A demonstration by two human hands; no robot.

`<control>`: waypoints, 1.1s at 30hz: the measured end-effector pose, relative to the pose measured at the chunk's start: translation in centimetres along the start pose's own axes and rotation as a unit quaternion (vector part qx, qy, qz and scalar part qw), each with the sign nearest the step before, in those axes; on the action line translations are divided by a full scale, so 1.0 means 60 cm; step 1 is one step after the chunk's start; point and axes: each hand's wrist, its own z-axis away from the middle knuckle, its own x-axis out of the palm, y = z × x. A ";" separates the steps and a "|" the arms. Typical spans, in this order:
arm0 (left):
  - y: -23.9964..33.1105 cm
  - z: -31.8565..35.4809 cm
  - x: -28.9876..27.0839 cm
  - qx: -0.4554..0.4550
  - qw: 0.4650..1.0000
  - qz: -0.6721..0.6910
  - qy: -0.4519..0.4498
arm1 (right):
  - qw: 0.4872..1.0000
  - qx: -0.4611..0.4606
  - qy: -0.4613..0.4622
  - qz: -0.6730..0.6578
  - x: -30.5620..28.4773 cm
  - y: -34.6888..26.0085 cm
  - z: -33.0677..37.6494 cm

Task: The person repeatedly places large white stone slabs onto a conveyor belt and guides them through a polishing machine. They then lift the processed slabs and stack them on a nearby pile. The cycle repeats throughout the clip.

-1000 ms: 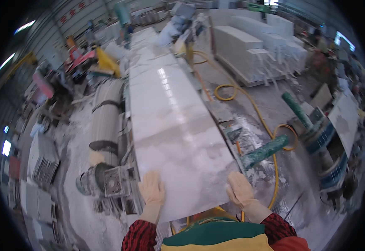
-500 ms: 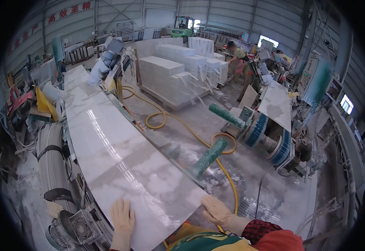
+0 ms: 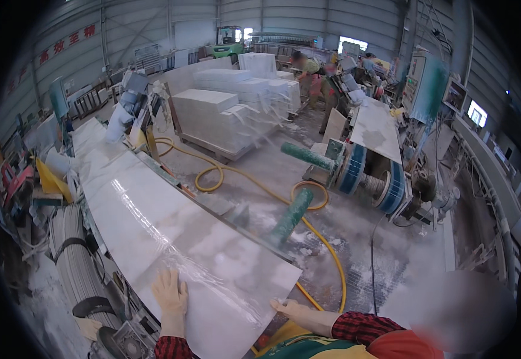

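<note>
A long white marble slab (image 3: pixel 200 239) with grey veining and a glossy surface stretches from in front of me to the far left. My left hand (image 3: pixel 170 294), in a pale cream glove, lies flat near its close end with fingers apart. At the slab's near right edge is my right hand (image 3: pixel 296 312), gloved the same way. Its fingers appear closed around the edge, though their undersides are hidden. Red plaid sleeves cover both forearms.
A yellow hose (image 3: pixel 326 242) loops over the wet floor beside a green roller (image 3: pixel 293 216). Stacked pale stone blocks (image 3: pixel 206 113) stand beyond. Bundled grey strips (image 3: pixel 69 263) run along the left. Another person (image 3: pixel 314 72) works farther back. A blurred round shape (image 3: pixel 463 311) covers the lower right.
My right hand has moved from the slab's corner along its near edge toward me, its fingers now closer together. My left hand stays flat on the slab. The whole view has shifted.
</note>
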 end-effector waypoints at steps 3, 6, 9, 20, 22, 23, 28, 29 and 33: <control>0.012 -0.017 -0.029 0.002 0.997 0.038 -0.060 | 0.998 -0.059 0.006 -0.020 0.013 0.049 -0.055; -0.033 -0.032 -0.010 0.005 0.998 0.041 -0.044 | 0.998 -0.056 0.011 0.009 0.023 0.054 -0.055; -0.080 -0.067 0.017 0.019 0.998 0.038 0.040 | 0.996 -0.084 0.005 -0.005 0.039 0.080 -0.094; -0.061 -0.234 -0.116 -0.185 0.953 0.104 -0.216 | 0.986 -0.145 0.025 -0.079 0.098 0.151 -0.214; -0.067 -0.230 -0.122 -0.179 0.952 0.116 -0.218 | 0.977 -0.129 -0.028 -0.164 0.111 0.144 -0.220; -0.069 -0.231 -0.124 -0.176 0.952 0.121 -0.220 | 0.962 -0.127 -0.058 -0.233 0.115 0.146 -0.219; -0.065 -0.226 -0.149 -0.135 0.969 0.128 -0.163 | 0.881 0.017 -0.164 -0.444 0.109 0.119 -0.181; -0.073 -0.223 -0.156 -0.132 0.969 0.139 -0.153 | 0.887 0.042 -0.166 -0.429 0.111 0.117 -0.183; 0.049 -0.207 -0.301 -0.108 0.979 0.075 -0.154 | 0.844 0.114 -0.245 -0.463 0.093 0.117 -0.181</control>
